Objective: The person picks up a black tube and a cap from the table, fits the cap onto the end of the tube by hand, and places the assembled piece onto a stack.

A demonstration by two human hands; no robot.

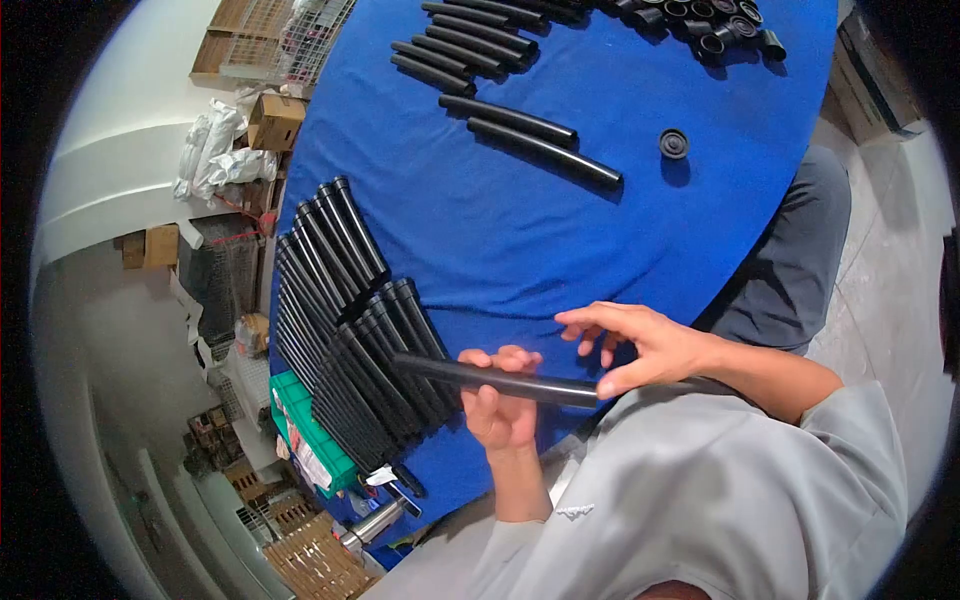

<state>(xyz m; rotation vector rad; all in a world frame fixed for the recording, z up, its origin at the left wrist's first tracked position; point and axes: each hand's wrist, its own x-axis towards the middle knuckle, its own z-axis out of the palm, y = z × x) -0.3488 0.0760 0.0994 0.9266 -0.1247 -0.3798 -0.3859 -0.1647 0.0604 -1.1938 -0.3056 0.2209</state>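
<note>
My left hand (500,405) is closed around a black tube (545,390), held roughly level above the table's near edge. At the tube's right end, my right hand (645,345) has its fingers spread and apart. Its thumb lies at or very near that end; contact is hard to make out. Left of my hands, several capped black tubes (365,370) lie side by side in overlapping rows. Farther off, two loose black tubes (545,150) rest on the blue cloth (480,235), with a single round black cap (674,144) to their right.
More black tubes (465,40) lie at the far side, beside a pile of black caps (710,20). A green basket (310,435) stands by the table's left edge, near a metal cylinder (380,522). Cardboard boxes (275,122) and white bags (212,140) are beyond the table.
</note>
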